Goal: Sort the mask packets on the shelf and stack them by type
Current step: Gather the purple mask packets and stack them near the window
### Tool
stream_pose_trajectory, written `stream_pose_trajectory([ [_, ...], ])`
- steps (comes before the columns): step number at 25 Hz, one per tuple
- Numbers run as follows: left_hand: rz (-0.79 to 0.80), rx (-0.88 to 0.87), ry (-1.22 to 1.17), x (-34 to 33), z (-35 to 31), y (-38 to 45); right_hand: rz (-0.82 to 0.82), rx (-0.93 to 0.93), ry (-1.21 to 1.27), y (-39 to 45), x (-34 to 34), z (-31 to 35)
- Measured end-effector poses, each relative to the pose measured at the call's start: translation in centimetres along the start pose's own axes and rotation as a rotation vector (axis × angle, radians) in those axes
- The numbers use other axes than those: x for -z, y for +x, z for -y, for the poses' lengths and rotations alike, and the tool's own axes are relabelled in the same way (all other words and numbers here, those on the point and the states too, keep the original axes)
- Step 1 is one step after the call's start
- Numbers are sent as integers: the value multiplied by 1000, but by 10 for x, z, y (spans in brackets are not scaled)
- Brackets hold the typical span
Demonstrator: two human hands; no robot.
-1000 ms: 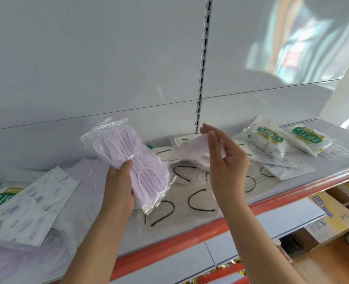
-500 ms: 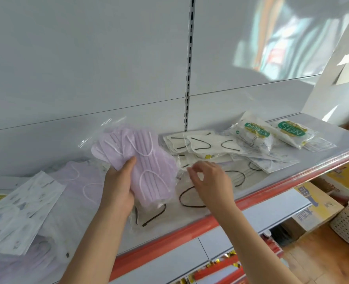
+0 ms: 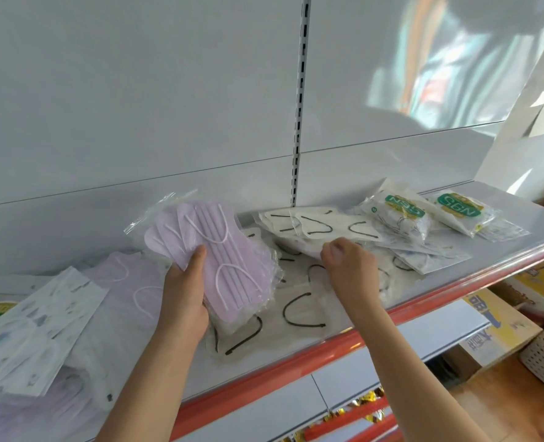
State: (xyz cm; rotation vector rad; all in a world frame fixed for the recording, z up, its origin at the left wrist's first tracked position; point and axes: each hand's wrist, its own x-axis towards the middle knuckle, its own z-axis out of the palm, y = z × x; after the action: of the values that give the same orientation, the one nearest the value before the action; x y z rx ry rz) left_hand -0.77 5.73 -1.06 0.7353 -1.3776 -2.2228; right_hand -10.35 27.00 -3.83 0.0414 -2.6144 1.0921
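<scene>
Above the shelf (image 3: 455,263) mid-section, left hand (image 3: 184,295) is gripping lilac mask packets (image 3: 219,263); right hand (image 3: 347,266) is pinching a pale packet edge (image 3: 312,248) w/ curled fingers. Risk: slick bags sliding, toppling black-loop packets (image 3: 299,314) below.

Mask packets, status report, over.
Left hand grips lilac packets. Right hand pinches a packet edge in the white pile. Nothing in the way.

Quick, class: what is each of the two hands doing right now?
Left hand: grips the lilac mask packets, held above the shelf.
Right hand: fingers curled, pinching a packet edge in the pile.
</scene>
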Motion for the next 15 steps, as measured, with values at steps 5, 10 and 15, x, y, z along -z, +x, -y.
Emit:
stream_pose_trajectory([
  [5, 65, 88, -24, -5, 4, -4, -207, 270, 465, -26, 25, 55],
  [10, 284, 124, -61, -8, 1, -4, 334, 874, 201, -55, -16, 49],
  [15, 186, -48, 67, -11, 10, 4, 251, 552, 264, -57, -8, 21],
])
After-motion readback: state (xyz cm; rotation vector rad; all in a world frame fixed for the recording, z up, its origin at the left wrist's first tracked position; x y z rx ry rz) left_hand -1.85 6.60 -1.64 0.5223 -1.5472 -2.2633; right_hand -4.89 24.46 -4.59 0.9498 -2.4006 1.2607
